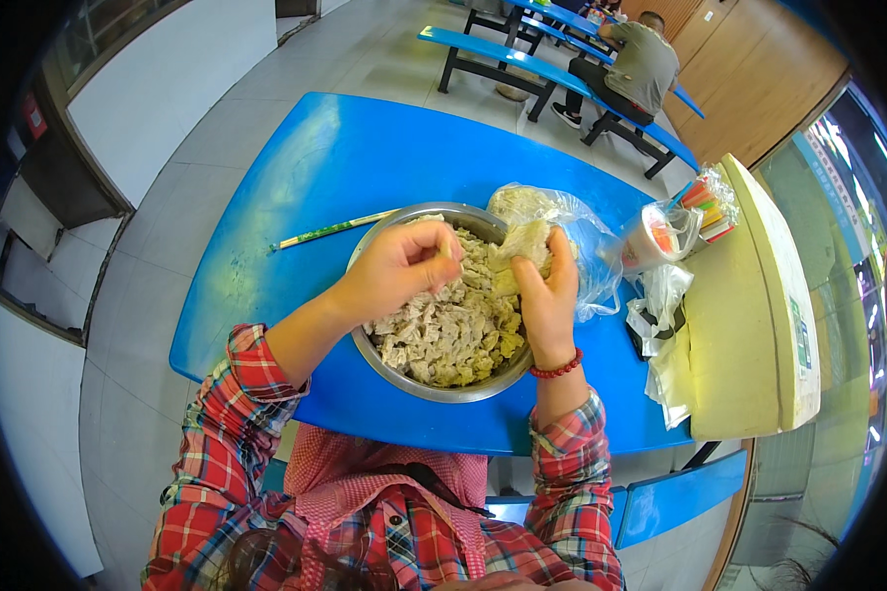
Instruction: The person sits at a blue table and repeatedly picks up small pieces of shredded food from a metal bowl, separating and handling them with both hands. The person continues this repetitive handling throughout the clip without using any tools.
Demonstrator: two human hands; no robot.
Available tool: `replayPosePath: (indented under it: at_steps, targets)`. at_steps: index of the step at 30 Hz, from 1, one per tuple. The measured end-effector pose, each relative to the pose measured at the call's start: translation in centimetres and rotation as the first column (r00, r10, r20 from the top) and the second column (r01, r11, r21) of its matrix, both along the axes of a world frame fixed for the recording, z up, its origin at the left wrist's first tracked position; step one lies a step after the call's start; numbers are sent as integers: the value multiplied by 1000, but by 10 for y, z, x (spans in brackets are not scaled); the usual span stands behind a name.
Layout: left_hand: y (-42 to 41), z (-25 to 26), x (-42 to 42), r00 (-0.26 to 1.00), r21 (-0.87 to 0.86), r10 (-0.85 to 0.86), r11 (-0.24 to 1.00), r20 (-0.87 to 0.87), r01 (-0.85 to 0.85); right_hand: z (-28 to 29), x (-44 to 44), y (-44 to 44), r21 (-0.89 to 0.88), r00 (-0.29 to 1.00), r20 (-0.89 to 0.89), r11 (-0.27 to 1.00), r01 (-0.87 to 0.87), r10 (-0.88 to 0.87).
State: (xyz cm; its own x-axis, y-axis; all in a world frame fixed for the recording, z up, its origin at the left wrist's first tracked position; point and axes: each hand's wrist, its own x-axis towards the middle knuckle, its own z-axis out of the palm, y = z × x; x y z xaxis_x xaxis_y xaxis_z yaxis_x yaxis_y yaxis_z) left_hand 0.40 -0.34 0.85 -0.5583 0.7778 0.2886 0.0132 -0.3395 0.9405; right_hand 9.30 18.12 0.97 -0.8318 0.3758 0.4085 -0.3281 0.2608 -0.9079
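Note:
A steel bowl [449, 397] stands before me, heaped with torn, pale pieces that look like flatbread [443, 332]. Over its right side, my right hand [551, 288] grips a flat, torn-edged piece of the same pale bread [523, 247] between thumb and fingers. My left hand [414, 258] hovers above the bowl's upper left with its fingers curled and the thumb near the fingertips. Whether a small scrap is pinched there is unclear. Behind my right hand lies a clear plastic bag [591, 236] with more pale bread [521, 201] inside, partly hidden.
Left of the bowl, a slim green-patterned stick [332, 229] lies on the blue table [384, 140]. To the right are a white cup [647, 240], wrapped straws [709, 203], crumpled plastic [658, 295] over a dark object, and a large foam box [754, 318]. A person [639, 66] sits on a blue bench beyond.

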Motion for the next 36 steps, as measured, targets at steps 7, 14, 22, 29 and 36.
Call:
replayPosePath:
  at_steps: [7,14,22,29,36]
  targets:
    - [4,5,3,963,-49,186,979,-193,-199,0,2,-8,-76,949,29,947,-311,314]
    - [0,0,4,963,-40,57,997,-262,-70,4,2,1,160,990,137,985,-60,38]
    - [4,1,9,959,17,186,982,-214,-187,7,0,-6,210,948,63,924,-319,313]
    - [2,-4,6,954,-88,26,995,-299,-54,5,3,-2,143,980,46,970,-196,191]
    - [1,7,10,990,-53,125,990,-63,-128,6,2,-3,-103,988,67,986,-130,137]
